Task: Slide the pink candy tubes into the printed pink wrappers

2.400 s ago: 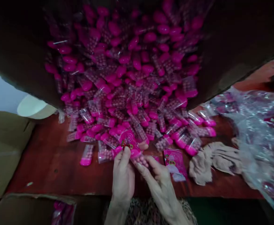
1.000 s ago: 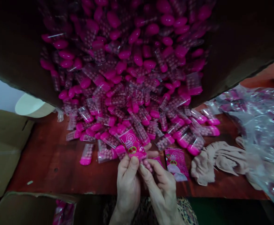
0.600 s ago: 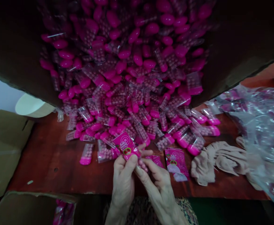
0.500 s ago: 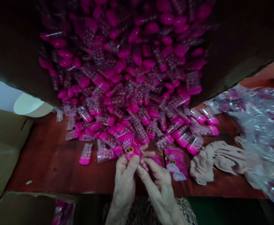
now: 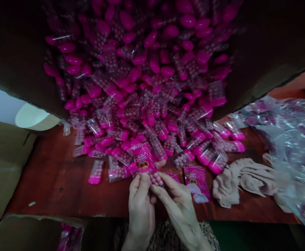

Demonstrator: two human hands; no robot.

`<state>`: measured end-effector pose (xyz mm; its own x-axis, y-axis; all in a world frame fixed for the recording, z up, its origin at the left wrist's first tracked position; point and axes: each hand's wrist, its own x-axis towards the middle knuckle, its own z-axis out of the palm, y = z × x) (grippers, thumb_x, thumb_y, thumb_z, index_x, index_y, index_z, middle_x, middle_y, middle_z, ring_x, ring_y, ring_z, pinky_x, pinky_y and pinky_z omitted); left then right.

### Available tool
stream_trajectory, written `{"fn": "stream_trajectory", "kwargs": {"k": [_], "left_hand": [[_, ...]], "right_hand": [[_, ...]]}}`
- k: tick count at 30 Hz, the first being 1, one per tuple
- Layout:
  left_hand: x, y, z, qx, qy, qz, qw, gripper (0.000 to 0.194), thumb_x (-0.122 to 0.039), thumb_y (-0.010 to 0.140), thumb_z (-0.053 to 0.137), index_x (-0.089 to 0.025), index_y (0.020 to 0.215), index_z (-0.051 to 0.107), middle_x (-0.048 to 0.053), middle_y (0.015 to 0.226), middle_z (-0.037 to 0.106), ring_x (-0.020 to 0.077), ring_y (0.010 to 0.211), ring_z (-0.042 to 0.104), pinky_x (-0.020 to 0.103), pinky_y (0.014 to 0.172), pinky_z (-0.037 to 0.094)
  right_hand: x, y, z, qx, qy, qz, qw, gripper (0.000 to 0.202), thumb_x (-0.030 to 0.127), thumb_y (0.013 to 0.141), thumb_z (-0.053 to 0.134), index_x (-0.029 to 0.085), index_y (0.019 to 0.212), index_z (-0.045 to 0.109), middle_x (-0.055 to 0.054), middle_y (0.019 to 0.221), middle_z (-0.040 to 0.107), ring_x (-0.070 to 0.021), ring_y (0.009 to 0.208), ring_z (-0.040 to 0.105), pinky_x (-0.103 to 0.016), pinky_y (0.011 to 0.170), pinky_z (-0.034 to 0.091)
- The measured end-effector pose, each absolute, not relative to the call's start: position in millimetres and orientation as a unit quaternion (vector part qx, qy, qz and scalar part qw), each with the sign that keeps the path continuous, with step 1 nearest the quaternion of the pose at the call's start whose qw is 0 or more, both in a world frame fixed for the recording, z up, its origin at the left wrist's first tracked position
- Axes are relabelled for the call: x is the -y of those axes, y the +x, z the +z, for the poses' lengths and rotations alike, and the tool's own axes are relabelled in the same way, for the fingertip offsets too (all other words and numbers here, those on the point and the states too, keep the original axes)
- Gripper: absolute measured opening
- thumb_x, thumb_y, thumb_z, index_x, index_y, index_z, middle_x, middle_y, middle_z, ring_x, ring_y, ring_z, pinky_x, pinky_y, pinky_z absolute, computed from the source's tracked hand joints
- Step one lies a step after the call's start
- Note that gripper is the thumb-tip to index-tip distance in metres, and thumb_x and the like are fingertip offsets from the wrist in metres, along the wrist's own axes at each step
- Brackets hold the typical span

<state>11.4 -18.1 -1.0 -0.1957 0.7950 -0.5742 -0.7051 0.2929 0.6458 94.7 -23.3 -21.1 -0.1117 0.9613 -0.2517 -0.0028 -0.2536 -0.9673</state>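
Observation:
My left hand and my right hand meet at the front of the table, both closed on one clear candy container full of small pink balls. A printed pink wrapper covers its far end. The left thumb presses near the wrapper's lower edge, while the right thumb and fingers pinch the container's near side. Parts of the container are hidden by the fingers. Just right of my hands lie flat pink printed wrappers. Beyond the hands spreads a heap of clear containers with pink caps.
The heap spills from a big dark box onto the red-brown table. At right are a crumpled beige cloth and a clear plastic bag. A white scoop-like tub and cardboard boxes stand at left.
My left thumb has slid down off the wrapper's print, and more of the pink balls now shows between my hands. Both hands stay in nearly the same place.

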Motion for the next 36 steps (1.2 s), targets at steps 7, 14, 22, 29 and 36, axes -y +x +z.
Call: {"fn": "stream_trajectory", "kwargs": {"k": [7,14,22,29,36], "left_hand": [[23.7,6.6,-4.0,-0.472,0.034,0.577,0.665,0.032,-0.043,0.078,0.059,-0.015,0.093,0.068,0.013,0.100,0.068,0.0139,0.065,0.059,0.021,0.047,0.041],[16.9,0.0,-5.8,-0.501,0.031,0.588,0.635,0.023,-0.035,0.073,0.068,-0.013,0.076,0.065,0.005,0.068,0.066,0.0085,0.050,0.052,0.017,0.042,0.038],[25.2,10.5,-10.1,-0.513,0.005,0.584,0.630,0.024,-0.032,0.066,0.075,-0.012,0.073,0.063,-0.005,0.052,0.052,0.0016,0.041,0.037,0.013,0.038,0.030],[27.6,-7.9,-2.9,-0.513,0.032,0.593,0.620,0.017,-0.027,0.073,0.067,-0.014,0.084,0.066,0.005,0.076,0.067,0.0126,0.065,0.061,0.023,0.057,0.048],[90.0,-107.4,-2.5,-0.692,-0.036,0.637,0.338,0.019,-0.042,0.070,0.062,-0.024,0.075,0.066,0.000,0.093,0.072,0.0261,0.118,0.049,0.045,0.106,0.028]], "right_hand": [[22.0,94.1,-18.2,0.401,-0.503,0.632,0.432,0.022,0.034,0.080,0.061,0.018,0.095,0.067,0.001,0.061,0.064,-0.0141,0.055,0.060,-0.023,0.055,0.050],[22.4,90.5,-22.4,0.371,-0.486,0.665,0.430,0.016,0.029,0.078,0.065,0.018,0.089,0.065,0.004,0.054,0.060,-0.0092,0.045,0.055,-0.020,0.049,0.046],[13.1,84.5,-27.3,0.276,-0.490,0.694,0.450,0.025,0.033,0.064,0.076,0.017,0.068,0.057,0.006,0.045,0.057,-0.0083,0.033,0.052,-0.017,0.037,0.042],[12.7,87.1,-25.2,0.312,-0.474,0.701,0.433,0.019,0.025,0.065,0.073,0.016,0.079,0.065,0.005,0.054,0.061,-0.0080,0.040,0.056,-0.018,0.043,0.046],[15.0,136.4,-41.4,0.404,-0.650,0.480,0.429,0.023,0.035,0.076,0.065,0.018,0.092,0.065,0.000,0.059,0.062,-0.0118,0.046,0.055,-0.024,0.045,0.047]]}}
